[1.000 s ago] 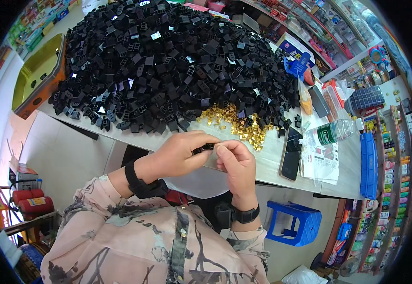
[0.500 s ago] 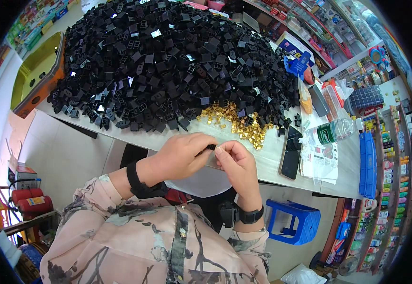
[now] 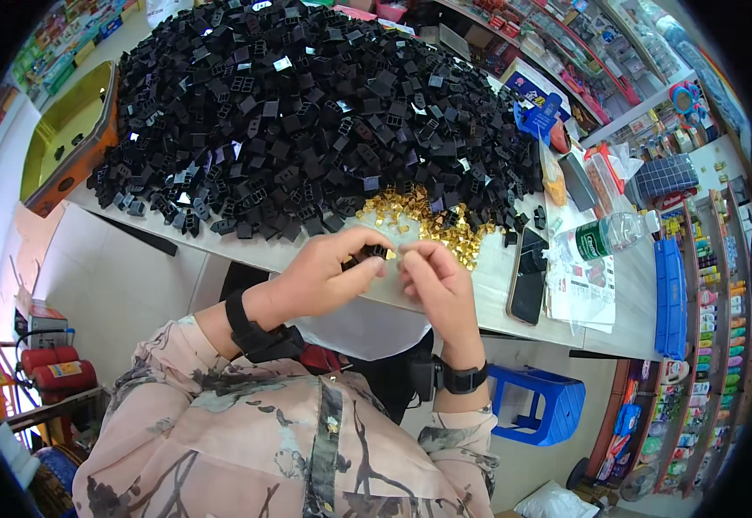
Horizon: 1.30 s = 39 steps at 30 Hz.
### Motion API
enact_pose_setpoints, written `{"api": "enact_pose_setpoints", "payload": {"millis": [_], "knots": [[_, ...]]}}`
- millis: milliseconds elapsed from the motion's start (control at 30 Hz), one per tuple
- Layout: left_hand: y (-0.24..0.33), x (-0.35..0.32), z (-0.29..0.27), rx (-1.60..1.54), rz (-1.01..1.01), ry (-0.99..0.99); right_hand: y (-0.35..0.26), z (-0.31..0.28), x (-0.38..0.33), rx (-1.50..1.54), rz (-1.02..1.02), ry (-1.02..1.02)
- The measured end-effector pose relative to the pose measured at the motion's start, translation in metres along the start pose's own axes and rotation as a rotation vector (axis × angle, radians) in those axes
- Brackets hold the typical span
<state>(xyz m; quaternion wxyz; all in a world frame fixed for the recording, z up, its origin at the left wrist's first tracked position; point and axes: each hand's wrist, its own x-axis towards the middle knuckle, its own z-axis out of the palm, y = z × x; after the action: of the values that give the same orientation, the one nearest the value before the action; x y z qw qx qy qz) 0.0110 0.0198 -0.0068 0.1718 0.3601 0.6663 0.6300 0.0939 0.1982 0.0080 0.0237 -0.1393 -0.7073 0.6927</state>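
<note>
**A:** ok so what's actually hard to see here? The left hand (image 3: 328, 272) pinches a small black plastic piece (image 3: 374, 252) between thumb and fingertips, just above the near edge of the table (image 3: 246, 250). The right hand (image 3: 432, 276) is bunched up right beside it, fingertips nearly touching the piece. There's a tiny gold glint between them, but I can't tell if the right hand grips anything or is just curled.

**B:** yeah, the piece is mostly buried under the fingers, so its shape is a guess. Behind the hands there's a huge heap of black plastic parts (image 3: 307, 112) covering most of the table, with a small pile of gold clips (image 3: 423, 220) at its near right edge.

**A:** Packages? On the right a dark phone (image 3: 527, 276) lies flat, next to a clear bottle with a green label (image 3: 605, 237) on its side, over a white printed sheet (image 3: 583, 298).

**B:** Far right, a blue carton (image 3: 536, 104) sits at the heap's edge. Shelves of small colourful packs (image 3: 713, 328) run down the right rim, too bent and tiny to read. A yellow tray with an orange rim (image 3: 69, 138) is cut off at far left.
</note>
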Motion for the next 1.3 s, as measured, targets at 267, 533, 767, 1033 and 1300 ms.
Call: {"api": "enact_pose_setpoints", "payload": {"millis": [267,533,767,1033,1300], "knots": [[0.004,0.003,-0.007,-0.173,-0.154,0.022,0.006,0.014,0.022,-0.978,-0.43,0.338],[-0.012,0.006,-0.003,0.224,0.28,0.146,0.012,0.007,0.011,-0.501,-0.427,0.259],[-0.001,0.003,-0.001,0.097,-0.016,0.111,-0.005,0.016,-0.01,0.167,-0.182,0.079],[-0.006,0.001,0.001,0.212,0.294,0.036,-0.002,0.02,-0.01,0.223,-0.085,0.028],[0.001,-0.003,0.003,0.273,0.139,0.008,0.0,0.015,-0.013,0.058,-0.088,0.028]]}}
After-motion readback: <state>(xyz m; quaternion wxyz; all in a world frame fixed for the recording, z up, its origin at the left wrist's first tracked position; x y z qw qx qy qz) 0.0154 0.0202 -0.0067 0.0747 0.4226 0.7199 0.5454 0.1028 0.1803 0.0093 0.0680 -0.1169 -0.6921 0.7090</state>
